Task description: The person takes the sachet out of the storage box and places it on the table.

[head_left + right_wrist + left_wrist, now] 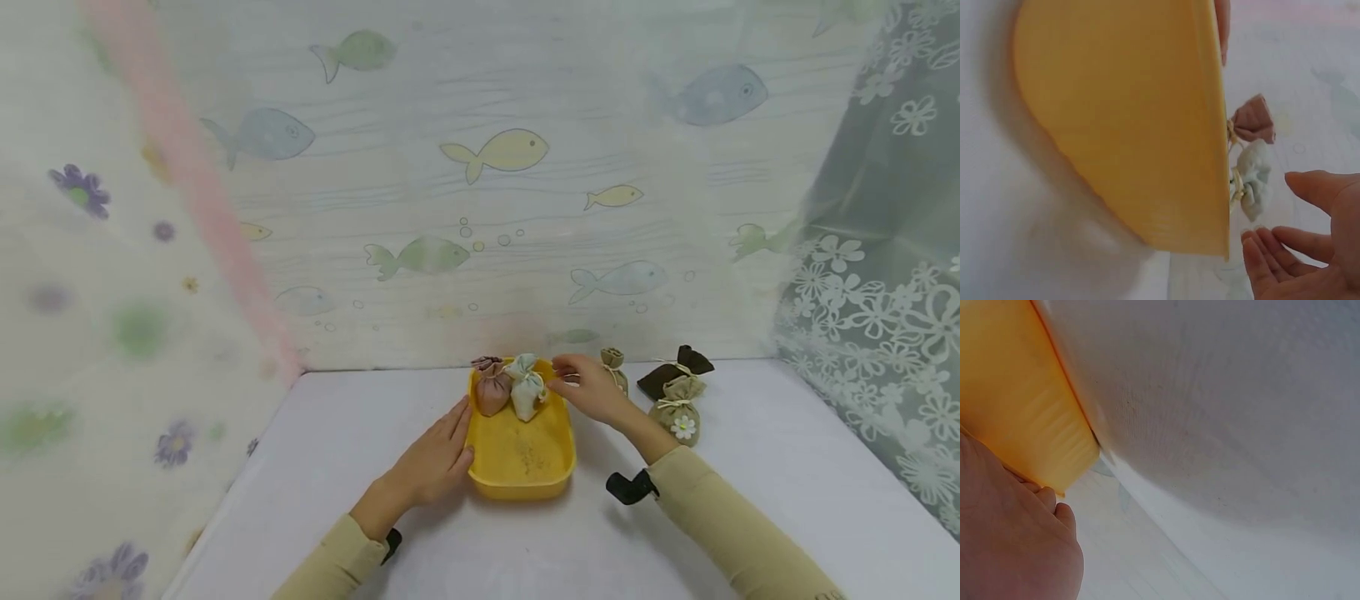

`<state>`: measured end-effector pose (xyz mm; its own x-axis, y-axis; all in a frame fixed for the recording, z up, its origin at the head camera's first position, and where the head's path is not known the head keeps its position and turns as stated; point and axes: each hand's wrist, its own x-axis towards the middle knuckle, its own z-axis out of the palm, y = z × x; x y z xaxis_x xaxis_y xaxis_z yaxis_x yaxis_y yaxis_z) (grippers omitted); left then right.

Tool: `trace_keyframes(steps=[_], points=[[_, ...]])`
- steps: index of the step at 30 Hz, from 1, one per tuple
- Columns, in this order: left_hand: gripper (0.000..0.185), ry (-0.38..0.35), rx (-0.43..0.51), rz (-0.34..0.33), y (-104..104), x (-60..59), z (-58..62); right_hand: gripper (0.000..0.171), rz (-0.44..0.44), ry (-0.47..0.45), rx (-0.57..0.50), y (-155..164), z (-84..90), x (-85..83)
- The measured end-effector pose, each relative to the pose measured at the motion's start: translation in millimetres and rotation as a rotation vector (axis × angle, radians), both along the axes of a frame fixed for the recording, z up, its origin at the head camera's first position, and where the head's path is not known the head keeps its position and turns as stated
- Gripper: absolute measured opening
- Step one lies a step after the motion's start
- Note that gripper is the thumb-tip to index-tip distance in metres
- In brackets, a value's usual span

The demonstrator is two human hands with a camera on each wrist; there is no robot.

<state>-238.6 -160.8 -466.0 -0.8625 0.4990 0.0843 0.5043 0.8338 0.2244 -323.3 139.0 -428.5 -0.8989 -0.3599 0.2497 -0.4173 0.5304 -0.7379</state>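
Fingers [457,421] of left hand [435,462] lie straight against tray [525,483] wall. Right hand [592,390] hovers relaxed, empty, beside pale pouch [527,387]. Wrist views show pouches only partly.

We see soft, even, bright light from above — no glare anywhere. Shadows are faint: a pale one under the yellow tray [521,479] and beneath the right hand [592,387] on the white table [750,500]. The head view bends outward at its edges, and the curtains at left look smeared and out of focus. Both wrist views are blurred — the tray's wall [1016,412] fills much of the left one, streaked, and the hand close to that lens is soft.
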Motion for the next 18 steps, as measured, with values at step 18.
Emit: trace_keyframes(steps=[18], points=[[0.065, -0.001, 0.005, 0.011, 1, -2.4, -3.0, 0.031, 0.027, 0.015, 0.017, -29, -12.8, -25.9]])
